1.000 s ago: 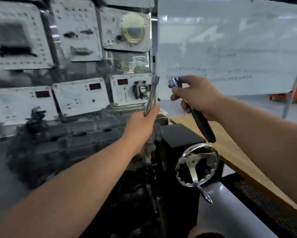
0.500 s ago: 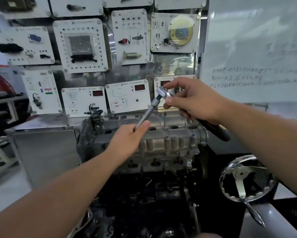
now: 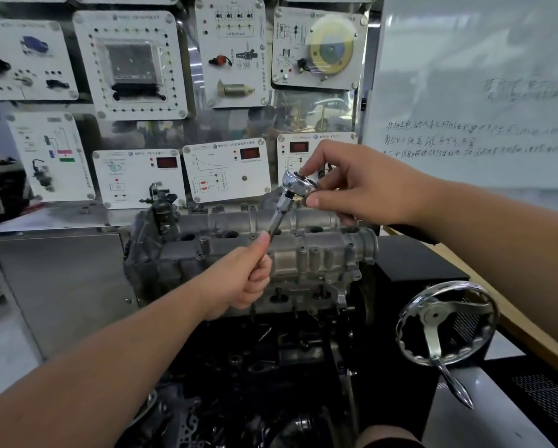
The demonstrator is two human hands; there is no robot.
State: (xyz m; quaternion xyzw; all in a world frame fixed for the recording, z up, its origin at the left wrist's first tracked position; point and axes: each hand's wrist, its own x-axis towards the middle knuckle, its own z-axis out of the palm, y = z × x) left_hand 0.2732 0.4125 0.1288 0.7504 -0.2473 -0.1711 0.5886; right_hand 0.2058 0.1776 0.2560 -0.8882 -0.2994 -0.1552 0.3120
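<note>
Panel wall point(image 3: 135, 59), one ratchet point(image 3: 298, 185), one extension bar point(image 3: 279, 215)

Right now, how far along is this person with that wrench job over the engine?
Early on. Done: both tool pieces are picked up, and the extension bar meets the ratchet at its head. In hand: the left hand grips the bar and the right hand pinches the ratchet's head, both above the engine. Left: the tool is not yet on any bolt, so all the turning seems to remain.
</note>
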